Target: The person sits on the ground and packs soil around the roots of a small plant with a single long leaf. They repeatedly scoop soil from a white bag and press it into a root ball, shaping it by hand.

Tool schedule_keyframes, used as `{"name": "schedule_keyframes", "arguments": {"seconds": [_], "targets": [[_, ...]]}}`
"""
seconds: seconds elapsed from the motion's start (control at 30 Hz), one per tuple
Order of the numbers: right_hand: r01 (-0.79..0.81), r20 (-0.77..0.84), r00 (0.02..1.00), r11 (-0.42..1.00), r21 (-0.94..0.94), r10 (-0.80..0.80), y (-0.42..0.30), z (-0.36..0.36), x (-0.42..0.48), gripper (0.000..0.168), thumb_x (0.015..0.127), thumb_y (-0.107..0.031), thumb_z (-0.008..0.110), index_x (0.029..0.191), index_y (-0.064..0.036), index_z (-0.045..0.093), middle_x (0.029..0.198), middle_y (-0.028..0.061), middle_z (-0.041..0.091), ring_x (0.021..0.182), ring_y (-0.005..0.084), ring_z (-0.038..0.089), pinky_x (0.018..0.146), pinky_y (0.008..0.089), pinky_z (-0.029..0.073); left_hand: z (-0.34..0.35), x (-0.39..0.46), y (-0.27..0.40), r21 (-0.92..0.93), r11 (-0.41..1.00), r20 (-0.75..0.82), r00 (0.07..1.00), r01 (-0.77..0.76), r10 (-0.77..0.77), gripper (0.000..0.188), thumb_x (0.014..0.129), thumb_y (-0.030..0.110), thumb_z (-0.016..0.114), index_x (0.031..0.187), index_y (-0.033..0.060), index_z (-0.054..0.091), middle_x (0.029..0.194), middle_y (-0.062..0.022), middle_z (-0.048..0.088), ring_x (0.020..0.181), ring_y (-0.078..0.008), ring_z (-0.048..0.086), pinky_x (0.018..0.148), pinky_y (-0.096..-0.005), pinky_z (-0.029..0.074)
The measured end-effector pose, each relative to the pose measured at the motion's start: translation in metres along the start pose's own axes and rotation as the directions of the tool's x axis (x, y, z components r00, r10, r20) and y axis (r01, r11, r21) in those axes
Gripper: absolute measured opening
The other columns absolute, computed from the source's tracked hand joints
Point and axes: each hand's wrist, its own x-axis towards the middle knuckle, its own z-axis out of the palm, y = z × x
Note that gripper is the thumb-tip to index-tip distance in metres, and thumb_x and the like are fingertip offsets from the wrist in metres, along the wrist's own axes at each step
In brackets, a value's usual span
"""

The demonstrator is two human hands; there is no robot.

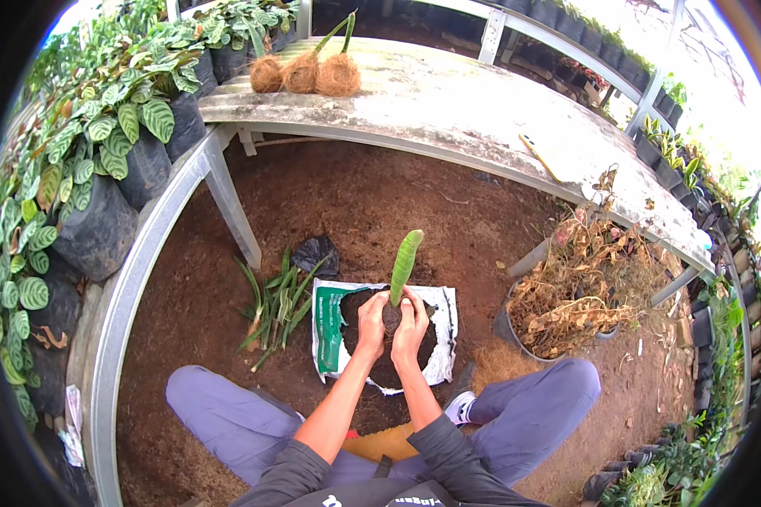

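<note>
My left hand and my right hand cup a ball of dark soil from both sides. Out of its top rises one thick green leaf, likely a sansevieria cutting, tilted slightly right. Both thumbs press near the base of the leaf. Beneath my hands lies a white and green plastic sack, cut open and holding dark potting soil. The underside of the soil ball is hidden by my hands and wrists.
Loose green plants and a crumpled black plastic bag lie left. Right are coconut fibre and a tub of dried plants. The bench ahead carries several fibre-wrapped plant balls and a yellow-edged phone-like object.
</note>
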Motion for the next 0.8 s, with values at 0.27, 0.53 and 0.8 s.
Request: {"name": "schedule_keyframes", "arguments": {"seconds": [0.27, 0.53, 0.8], "targets": [[0.166, 0.016, 0.986, 0.984, -0.060, -0.165, 0.021, -0.004, 0.001, 0.028, 0.098, -0.019, 0.046, 0.109, 0.003, 0.061, 0.110, 0.0143, 0.063, 0.108, 0.0256, 0.058, 0.096, 0.0372, 0.043, -0.007, 0.010, -0.012, -0.105, 0.985, -0.191, 0.969, 0.139, -0.157, 0.026, 0.096, 0.021, 0.047, 0.098, 0.0023, 0.065, 0.088, -0.0040, 0.065, 0.078, -0.0137, 0.063, 0.072, -0.0297, 0.051], [0.618, 0.276, 0.786, 0.715, -0.327, -0.553, 0.005, -0.006, -0.004, 0.023, 0.082, -0.020, 0.069, 0.100, -0.004, 0.068, 0.110, 0.0162, 0.062, 0.109, 0.0361, 0.059, 0.094, 0.0458, 0.047, -0.020, 0.012, -0.009, -0.292, 0.910, -0.068, 0.943, 0.294, -0.327, 0.033, 0.098, 0.031, 0.043, 0.099, 0.0045, 0.063, 0.090, -0.0073, 0.063, 0.080, -0.0180, 0.063, 0.070, -0.0335, 0.053], [0.555, 0.073, 0.824, 0.776, -0.301, -0.561, 0.019, -0.010, -0.009, 0.006, 0.078, -0.003, 0.070, 0.083, -0.001, 0.066, 0.100, 0.0153, 0.065, 0.094, 0.0307, 0.064, 0.083, 0.0415, 0.052, -0.012, 0.005, -0.008, -0.112, 0.946, -0.053, 0.948, 0.305, -0.313, 0.030, 0.097, 0.029, 0.045, 0.101, 0.0051, 0.063, 0.090, -0.0057, 0.064, 0.079, -0.0162, 0.062, 0.070, -0.0316, 0.053]]}}
